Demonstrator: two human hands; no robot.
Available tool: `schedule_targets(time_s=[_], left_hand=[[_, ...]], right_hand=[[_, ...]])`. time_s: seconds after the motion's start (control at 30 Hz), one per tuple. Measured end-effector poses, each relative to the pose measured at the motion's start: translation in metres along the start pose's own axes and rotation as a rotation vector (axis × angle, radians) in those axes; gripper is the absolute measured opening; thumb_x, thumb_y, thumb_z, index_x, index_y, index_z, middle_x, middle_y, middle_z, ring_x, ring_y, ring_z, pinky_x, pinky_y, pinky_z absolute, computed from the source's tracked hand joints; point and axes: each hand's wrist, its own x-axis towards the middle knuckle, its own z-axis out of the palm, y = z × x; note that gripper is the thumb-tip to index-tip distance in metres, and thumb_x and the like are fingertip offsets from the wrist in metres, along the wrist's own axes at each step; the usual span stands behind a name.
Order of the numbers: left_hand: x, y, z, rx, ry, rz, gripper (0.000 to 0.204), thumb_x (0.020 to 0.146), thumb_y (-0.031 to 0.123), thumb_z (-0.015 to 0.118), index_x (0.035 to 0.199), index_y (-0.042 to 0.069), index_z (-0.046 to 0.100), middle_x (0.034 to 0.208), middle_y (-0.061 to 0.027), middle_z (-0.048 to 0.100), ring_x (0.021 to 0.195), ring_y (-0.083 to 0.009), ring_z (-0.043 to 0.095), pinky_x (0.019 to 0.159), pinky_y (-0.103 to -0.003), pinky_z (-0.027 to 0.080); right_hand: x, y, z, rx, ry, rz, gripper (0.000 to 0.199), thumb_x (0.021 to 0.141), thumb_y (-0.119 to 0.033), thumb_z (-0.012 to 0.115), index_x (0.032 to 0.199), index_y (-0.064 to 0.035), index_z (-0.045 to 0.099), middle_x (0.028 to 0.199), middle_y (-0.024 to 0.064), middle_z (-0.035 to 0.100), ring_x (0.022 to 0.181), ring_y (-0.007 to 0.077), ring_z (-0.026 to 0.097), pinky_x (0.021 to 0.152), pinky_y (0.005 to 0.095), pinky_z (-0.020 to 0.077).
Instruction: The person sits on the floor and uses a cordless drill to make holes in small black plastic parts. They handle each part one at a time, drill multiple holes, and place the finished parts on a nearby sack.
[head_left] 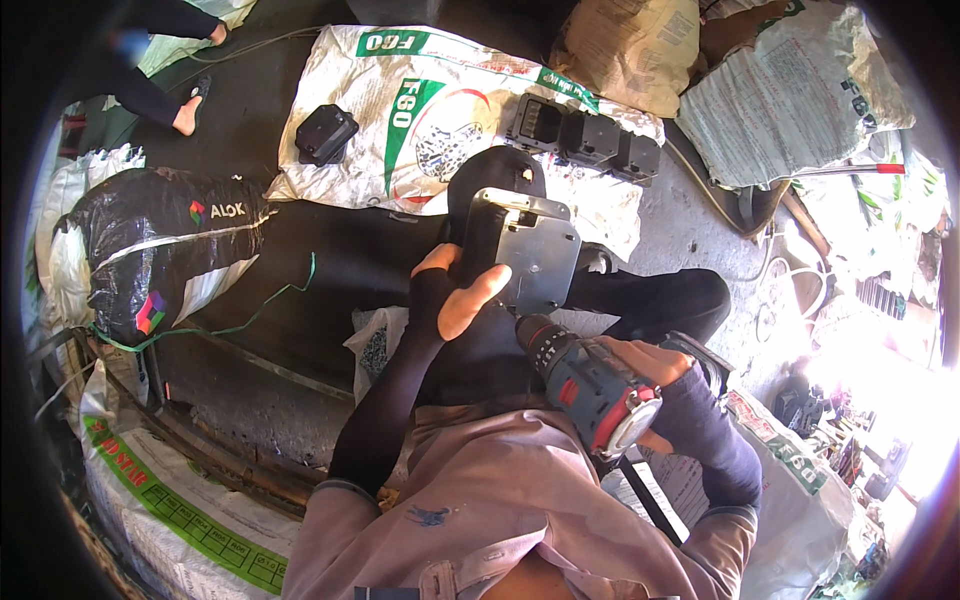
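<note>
A flat black plastic housing with a raised handle-like bar (540, 262) rests over my knee. My left hand (466, 298) grips its left edge, thumb lying along the near side. A blue-grey cordless drill with red parts (590, 388) is in my right hand (648, 364), fingers wrapped round it. The drill's tip points at the housing's near left corner, close to my left thumb; whether it touches cannot be made out. A clear plastic bag of small dark pieces (374, 352) lies beside my left forearm.
Ahead, a white printed sack (350, 75) carries a single black housing (326, 134) at left and a row of black housings (590, 138) at right. A stuffed black bag (170, 245) stands left, with a green string (235, 328). Another person's foot (188, 114) shows far left.
</note>
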Motion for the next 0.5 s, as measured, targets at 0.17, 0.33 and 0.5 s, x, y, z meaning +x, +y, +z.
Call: schedule_targets(time_s=[0.17, 0.33, 0.5], left_hand=[[0.004, -0.003, 0.003, -0.069, 0.024, -0.013, 0.04, 0.072, 0.036, 0.079, 0.077, 0.0, 0.064, 0.074, -0.0086, 0.064, 0.069, -0.0171, 0.061, 0.067, -0.033, 0.048], [0.005, -0.01, 0.005, -0.041, 0.048, 0.034, 0.038, 0.072, 0.035, 0.079, 0.075, 0.0, 0.064, 0.073, -0.0081, 0.064, 0.069, -0.0167, 0.06, 0.065, -0.033, 0.048], [0.006, -0.016, 0.009, -0.111, 0.06, 0.03, 0.038, 0.072, 0.035, 0.079, 0.074, 0.001, 0.064, 0.072, -0.008, 0.063, 0.068, -0.0163, 0.06, 0.064, -0.033, 0.047]], right_hand=[[0.001, -0.003, 0.011, -0.071, -0.031, 0.051, 0.077, 0.053, -0.023, 0.076, 0.123, 0.0014, 0.056, 0.092, 0.0174, 0.065, 0.08, 0.0338, 0.067, 0.068, 0.0364, 0.0531], [0.005, -0.001, 0.016, -0.141, -0.005, 0.027, 0.074, 0.056, -0.027, 0.077, 0.122, -0.0005, 0.057, 0.087, 0.0152, 0.062, 0.077, 0.0319, 0.066, 0.063, 0.0372, 0.0527], [0.004, 0.0, 0.013, -0.079, -0.011, 0.016, 0.076, 0.054, -0.025, 0.077, 0.123, -0.0007, 0.056, 0.089, 0.0162, 0.063, 0.078, 0.0331, 0.066, 0.065, 0.0369, 0.052]])
